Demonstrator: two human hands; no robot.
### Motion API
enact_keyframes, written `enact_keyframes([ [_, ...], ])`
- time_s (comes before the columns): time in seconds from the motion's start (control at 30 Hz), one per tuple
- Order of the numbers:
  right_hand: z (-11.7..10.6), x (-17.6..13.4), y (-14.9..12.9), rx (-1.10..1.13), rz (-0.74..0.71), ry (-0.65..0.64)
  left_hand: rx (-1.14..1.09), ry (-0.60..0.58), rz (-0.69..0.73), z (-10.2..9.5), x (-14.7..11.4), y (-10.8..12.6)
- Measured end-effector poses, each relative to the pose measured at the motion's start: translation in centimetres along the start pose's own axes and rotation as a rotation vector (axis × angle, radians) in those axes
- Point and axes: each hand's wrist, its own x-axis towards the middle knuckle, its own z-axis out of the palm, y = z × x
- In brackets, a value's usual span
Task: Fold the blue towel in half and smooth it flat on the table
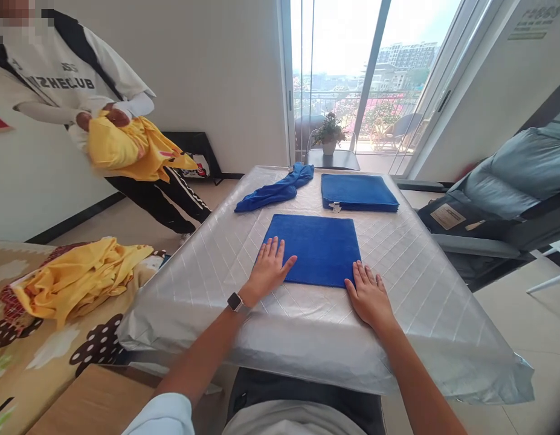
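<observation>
A flat blue towel (322,248) lies spread as a near rectangle on the silver-covered table (307,320) in front of me. My left hand (269,269) rests palm down on its left edge, fingers stretched out, with a watch (235,301) on the wrist. At the near right corner, my right hand (368,293) lies flat, fingertips at the towel's edge and the palm on the table cover. Behind it sits a neat stack of folded blue towels (359,190) with a white tag at its front. A crumpled blue cloth (277,188) lies to the far left.
At the left a person (75,78) stands holding a yellow cloth (125,145). More yellow cloth (84,275) is heaped on a patterned surface. A cardboard box (98,402) is at the lower left. To the right stands a dark chair (479,235); a potted plant (328,133) is beyond the table.
</observation>
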Motion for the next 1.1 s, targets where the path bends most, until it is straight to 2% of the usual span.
enact_keyframes([
  [0.13,0.0,0.0,0.0,-0.009,0.009,0.004,-0.08,-0.097,0.367,0.8,2.1,8.9],
  [0.2,0.0,-0.1,0.1,-0.017,-0.007,0.009,-0.118,-0.138,0.483,1.7,2.9,13.0],
  [0.27,0.1,-0.2,0.2,-0.018,-0.032,0.014,-0.148,-0.156,0.513,2.6,3.4,15.6],
  [0.33,0.0,-0.3,0.3,-0.012,-0.031,0.013,-0.162,-0.154,0.506,3.2,3.7,16.3],
  [0.4,-0.2,-0.3,0.2,-0.007,-0.006,0.002,-0.156,-0.152,0.495,3.3,3.6,15.1],
  [0.47,-0.5,-0.2,0.0,-0.009,0.012,-0.016,-0.143,-0.161,0.459,2.9,3.2,12.6],
  [0.67,-0.9,-0.2,-0.2,0.024,0.017,-0.048,-0.069,-0.238,0.141,1.5,0.5,1.9],
  [0.77,-0.7,-0.2,-0.1,0.03,0.024,-0.052,-0.003,-0.223,0.029,1.5,-1.3,-2.1],
  [0.87,-0.5,-0.1,-0.1,0.021,0.021,-0.051,0.021,-0.197,-0.015,1.9,-2.8,-3.7],
  [1.1,-0.3,-0.1,0.1,0.009,0.009,-0.021,0.02,-0.116,-0.032,2.3,-3.4,-3.2],
])
